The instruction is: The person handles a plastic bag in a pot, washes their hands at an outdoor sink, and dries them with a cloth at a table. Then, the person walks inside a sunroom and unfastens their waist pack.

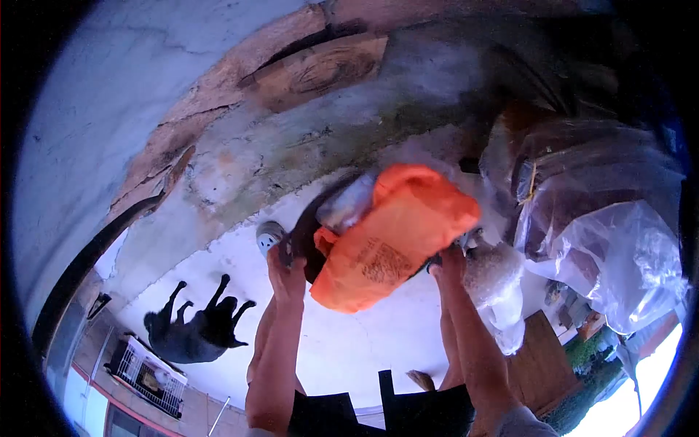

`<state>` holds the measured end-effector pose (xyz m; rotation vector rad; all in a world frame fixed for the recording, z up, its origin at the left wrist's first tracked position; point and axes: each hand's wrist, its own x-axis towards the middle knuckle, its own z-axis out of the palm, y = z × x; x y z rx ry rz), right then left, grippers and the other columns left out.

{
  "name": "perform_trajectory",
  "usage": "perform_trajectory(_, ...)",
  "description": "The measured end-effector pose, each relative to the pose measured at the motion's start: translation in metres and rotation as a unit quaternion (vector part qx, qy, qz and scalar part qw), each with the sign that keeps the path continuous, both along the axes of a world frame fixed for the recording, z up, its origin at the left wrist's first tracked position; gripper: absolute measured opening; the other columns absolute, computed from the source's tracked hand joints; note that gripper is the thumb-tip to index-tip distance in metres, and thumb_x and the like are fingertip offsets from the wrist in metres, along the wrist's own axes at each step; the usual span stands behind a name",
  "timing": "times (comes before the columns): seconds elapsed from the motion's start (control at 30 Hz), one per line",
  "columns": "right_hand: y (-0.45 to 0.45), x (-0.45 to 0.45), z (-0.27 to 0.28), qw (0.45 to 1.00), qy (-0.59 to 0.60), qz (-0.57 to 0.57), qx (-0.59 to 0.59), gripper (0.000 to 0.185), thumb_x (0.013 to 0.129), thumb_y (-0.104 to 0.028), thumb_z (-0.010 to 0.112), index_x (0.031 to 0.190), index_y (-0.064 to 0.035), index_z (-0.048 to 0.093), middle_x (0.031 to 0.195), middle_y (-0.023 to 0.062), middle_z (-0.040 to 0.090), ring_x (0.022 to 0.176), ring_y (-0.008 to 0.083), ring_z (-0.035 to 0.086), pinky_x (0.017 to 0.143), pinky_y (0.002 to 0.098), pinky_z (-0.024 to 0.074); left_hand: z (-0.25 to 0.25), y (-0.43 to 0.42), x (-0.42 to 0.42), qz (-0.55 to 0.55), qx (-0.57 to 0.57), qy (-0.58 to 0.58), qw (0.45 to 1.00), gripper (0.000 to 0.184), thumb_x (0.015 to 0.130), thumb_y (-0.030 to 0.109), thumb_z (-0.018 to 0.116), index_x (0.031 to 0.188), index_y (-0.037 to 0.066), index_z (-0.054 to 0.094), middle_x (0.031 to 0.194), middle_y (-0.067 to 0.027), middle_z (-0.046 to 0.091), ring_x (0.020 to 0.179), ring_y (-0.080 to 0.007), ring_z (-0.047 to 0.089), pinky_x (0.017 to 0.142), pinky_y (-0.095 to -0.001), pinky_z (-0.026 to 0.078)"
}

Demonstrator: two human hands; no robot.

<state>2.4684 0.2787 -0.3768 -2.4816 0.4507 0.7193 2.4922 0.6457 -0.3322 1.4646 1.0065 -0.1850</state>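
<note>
An orange bag (397, 240) with dark print lies over a dark, round-edged basin (309, 233), covering most of it. Pale, translucent plastic (348, 202) shows beside the bag's upper left. My left hand (288, 269) is closed on the basin's left edge. On the other side, my right hand (448, 266) is closed at a dark edge below the bag's right end; its fingers are partly hidden. A small whitish round object with dark slots (269, 234) sits just beyond my left hand.
A black dog (196, 331) is on the pale floor at left, near a white wire cage (151, 375). A fluffy white dog (495, 280) stands close to my right hand. Large clear plastic sheeting (604, 240) bulges at right, above a brown board (539, 364). A dark curved pipe (80, 266) runs along the left.
</note>
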Motion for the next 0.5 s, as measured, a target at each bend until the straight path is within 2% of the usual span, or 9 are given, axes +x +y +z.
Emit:
perform_trajectory(0.03, 0.010, -0.009, 0.020, 0.964, -0.025, -0.237, 0.119, 0.034, 0.073, -0.010, 0.056, 0.105, -0.0041, 0.045, 0.095, 0.0040, 0.051, 0.083, 0.0148, 0.048, 0.074, 0.0279, 0.0401, 0.010, 0.003, -0.014, -0.073, 0.053, 0.019, 0.996, 0.051, 0.066, -0.002, 0.050, 0.114, -0.005, 0.033, 0.107, -0.0166, 0.044, 0.097, -0.0233, 0.045, 0.083, -0.0300, 0.036)
perform_trajectory(0.07, 0.032, 0.004, 0.053, 0.859, -0.048, -0.457, 0.227, 0.037, 0.072, -0.006, 0.055, 0.108, -0.0034, 0.044, 0.098, 0.0035, 0.051, 0.086, 0.0146, 0.048, 0.075, 0.0269, 0.0404, 0.021, -0.001, -0.023, -0.068, 0.054, 0.023, 0.996, 0.051, 0.066, -0.002, 0.050, 0.114, -0.005, 0.033, 0.107, -0.0166, 0.044, 0.097, -0.0233, 0.045, 0.083, -0.0300, 0.036)
perform_trajectory(0.1, 0.041, 0.010, 0.063, 0.835, -0.040, -0.495, 0.239, 0.037, 0.072, -0.006, 0.055, 0.108, -0.0034, 0.044, 0.098, 0.0035, 0.051, 0.086, 0.0146, 0.048, 0.075, 0.0268, 0.0404, 0.036, -0.010, -0.028, -0.057, 0.072, 0.003, 0.996, 0.051, 0.064, -0.002, 0.050, 0.113, -0.006, 0.033, 0.104, -0.0169, 0.043, 0.096, -0.0243, 0.045, 0.083, -0.0314, 0.036)
perform_trajectory(0.17, 0.034, -0.011, 0.080, 0.833, -0.028, -0.494, 0.247, 0.037, 0.072, -0.006, 0.055, 0.108, -0.0033, 0.044, 0.098, 0.0035, 0.051, 0.086, 0.0146, 0.048, 0.075, 0.0268, 0.0404, 0.058, -0.016, -0.044, -0.043, 0.089, -0.008, 0.995, 0.052, 0.063, -0.001, 0.050, 0.111, -0.006, 0.032, 0.101, -0.0171, 0.042, 0.095, -0.0253, 0.044, 0.083, -0.0327, 0.035)
perform_trajectory(0.23, 0.029, -0.023, 0.089, 0.834, -0.012, -0.486, 0.259, 0.037, 0.072, -0.006, 0.055, 0.108, -0.0032, 0.044, 0.098, 0.0035, 0.051, 0.086, 0.0146, 0.048, 0.075, 0.0267, 0.0404, 0.069, -0.018, -0.061, -0.098, 0.152, 0.045, 0.982, 0.048, 0.061, -0.001, 0.049, 0.107, -0.005, 0.033, 0.097, -0.0161, 0.040, 0.091, -0.0257, 0.043, 0.081, -0.0357, 0.035)
perform_trajectory(0.4, 0.031, -0.048, 0.088, 0.829, 0.025, -0.495, 0.257, 0.037, 0.072, -0.005, 0.054, 0.108, -0.0030, 0.044, 0.098, 0.0034, 0.050, 0.086, 0.0145, 0.048, 0.076, 0.0266, 0.0404, 0.056, -0.017, -0.095, -0.106, 0.113, 0.085, 0.984, 0.043, 0.060, -0.001, 0.046, 0.101, -0.004, 0.035, 0.094, -0.0138, 0.037, 0.091, -0.0248, 0.039, 0.081, -0.0364, 0.033)
perform_trajectory(0.5, 0.038, -0.069, 0.089, 0.822, 0.055, -0.507, 0.253, 0.037, 0.072, -0.005, 0.054, 0.108, -0.0029, 0.044, 0.098, 0.0034, 0.050, 0.087, 0.0145, 0.048, 0.076, 0.0266, 0.0404, 0.056, -0.015, -0.107, -0.113, 0.108, 0.068, 0.985, 0.042, 0.060, 0.001, 0.047, 0.100, -0.003, 0.035, 0.092, -0.0146, 0.036, 0.091, -0.0268, 0.038, 0.081, -0.0370, 0.033)
